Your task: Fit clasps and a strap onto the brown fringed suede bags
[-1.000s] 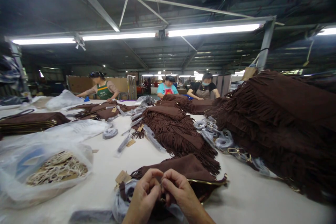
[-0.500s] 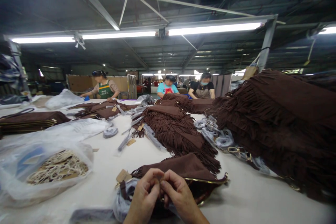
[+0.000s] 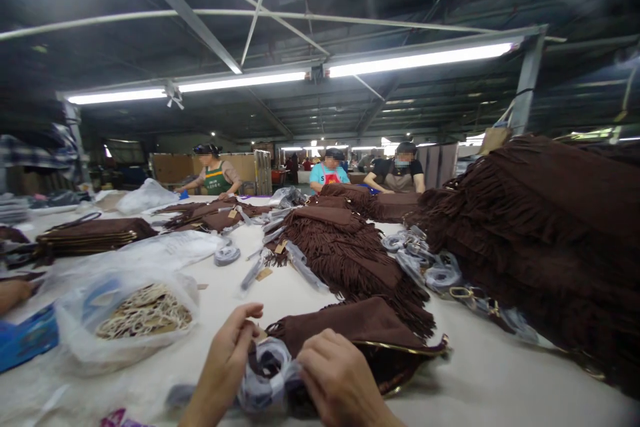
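A dark brown fringed bag [image 3: 350,320] lies on the white table in front of me, its gold zipper open at the right. Beside its left end is a coiled strap in clear plastic wrap [image 3: 265,380]. My left hand [image 3: 227,353] is at the coil's left edge, fingers bent and apart, near a partly hidden tan tag. With its fingers curled together, my right hand [image 3: 335,373] is at the coil's right side over the bag's opening, on the plastic wrap.
A plastic bag of tags with white strings [image 3: 145,313] stands at the left. Fringed bags [image 3: 540,227] are piled high on the right, more [image 3: 340,247] ahead. Another person's hand [image 3: 14,295] shows at the left edge. Three people work across the table.
My hands have parted from their pinch together; the left has opened at the coil, the right has turned palm down. The view has shifted left, bringing in a hand and blue packet.
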`<state>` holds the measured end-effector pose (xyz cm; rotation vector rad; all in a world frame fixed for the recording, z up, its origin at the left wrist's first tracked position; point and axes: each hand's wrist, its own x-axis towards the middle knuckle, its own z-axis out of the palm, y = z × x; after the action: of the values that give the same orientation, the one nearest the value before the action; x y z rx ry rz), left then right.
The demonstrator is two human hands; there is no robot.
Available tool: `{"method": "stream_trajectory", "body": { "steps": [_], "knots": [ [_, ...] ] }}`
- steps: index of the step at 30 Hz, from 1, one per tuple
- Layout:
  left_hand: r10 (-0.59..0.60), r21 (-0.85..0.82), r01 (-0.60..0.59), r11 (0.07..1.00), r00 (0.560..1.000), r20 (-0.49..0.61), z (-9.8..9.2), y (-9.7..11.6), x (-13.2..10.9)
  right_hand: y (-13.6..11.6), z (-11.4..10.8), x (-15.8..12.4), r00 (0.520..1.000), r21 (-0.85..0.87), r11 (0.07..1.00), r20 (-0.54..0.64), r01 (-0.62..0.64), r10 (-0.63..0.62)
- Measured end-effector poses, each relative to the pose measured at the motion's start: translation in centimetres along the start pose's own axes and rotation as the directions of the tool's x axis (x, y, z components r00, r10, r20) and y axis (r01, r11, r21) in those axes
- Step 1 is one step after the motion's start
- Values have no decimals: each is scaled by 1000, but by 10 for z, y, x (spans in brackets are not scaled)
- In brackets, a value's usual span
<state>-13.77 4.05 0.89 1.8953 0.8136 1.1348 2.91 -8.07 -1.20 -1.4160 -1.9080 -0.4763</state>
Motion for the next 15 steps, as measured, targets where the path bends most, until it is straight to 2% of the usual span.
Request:
{"method": "stream_trajectory", "body": {
  "steps": [2, 3, 5, 7, 9, 11, 13, 15],
  "knots": [
    [-24, 40, 26, 999, 998, -59, -22, -5, 4, -19, 20, 12, 974, -142, 973, 163, 184, -160],
    [-30, 50, 33, 998, 998, -60, -29, -7, 6, -28, 31, 19, 955, -208, 951, 239, 227, -176],
    [-40, 50, 41, 998, 999, -25, -37, -12, 9, -38, 51, 32, 911, -310, 918, 398, 247, -110],
    [-55, 39, 55, 998, 998, 19, -40, -15, 14, -36, 60, 38, 880, -293, 922, 466, 254, -94],
    [-81, 28, 79, 996, 995, 56, -40, -13, 20, -27, 58, 31, 898, -239, 929, 407, 282, -168],
    [-110, 29, 108, 994, 987, 118, -33, -5, 24, -13, 51, 11, 923, -185, 930, 282, 319, -260],
    [-106, 77, 90, 993, 964, 245, -17, 8, 23, 1, 44, -20, 935, -112, 938, 183, 328, -305],
    [-59, 205, -28, 978, 912, 407, 9, 22, 15, 13, 38, -54, 943, -57, 946, 124, 318, -309]
  ]
}}
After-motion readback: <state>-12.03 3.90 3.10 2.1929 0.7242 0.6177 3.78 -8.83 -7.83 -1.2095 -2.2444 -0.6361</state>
